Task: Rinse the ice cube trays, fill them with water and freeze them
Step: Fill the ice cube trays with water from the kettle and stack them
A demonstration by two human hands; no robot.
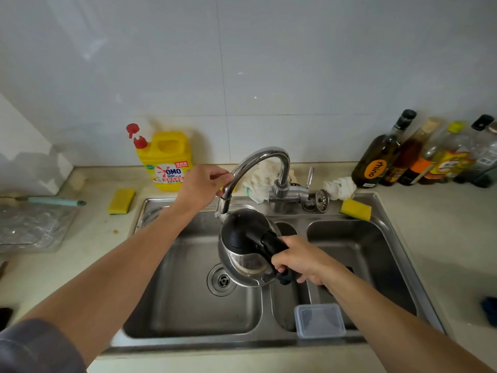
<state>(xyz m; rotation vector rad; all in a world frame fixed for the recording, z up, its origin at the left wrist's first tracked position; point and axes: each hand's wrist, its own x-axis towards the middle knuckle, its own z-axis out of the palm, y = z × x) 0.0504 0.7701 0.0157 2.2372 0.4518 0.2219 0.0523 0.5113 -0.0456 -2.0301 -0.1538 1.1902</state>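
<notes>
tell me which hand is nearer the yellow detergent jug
Left. The left hand holds the faucet spout just beside the detergent jug; the right hand grips the kettle handle over the sink, farther off.

I see a home kitchen: a steel double sink [215, 343] with a tap [259, 156], a yellow detergent jug [168, 164], sponges [121, 201] and oil bottles [382, 157] by the tiled wall [295, 63].

A wall [295, 63] of large, glossy white tiles with thin grey joints rises behind a pale beige worktop [443, 238]. Soft, even light leaves a faint sheen on the tiles. At the far left a second white wall face [24, 146] angles forward. A stainless-steel sink [215, 343] is set into the worktop, its largest basin on the left. A row of bottles [382, 154] leans along the wall at the right, and a yellow detergent jug [166, 160] stands behind the sink's left corner.
</notes>
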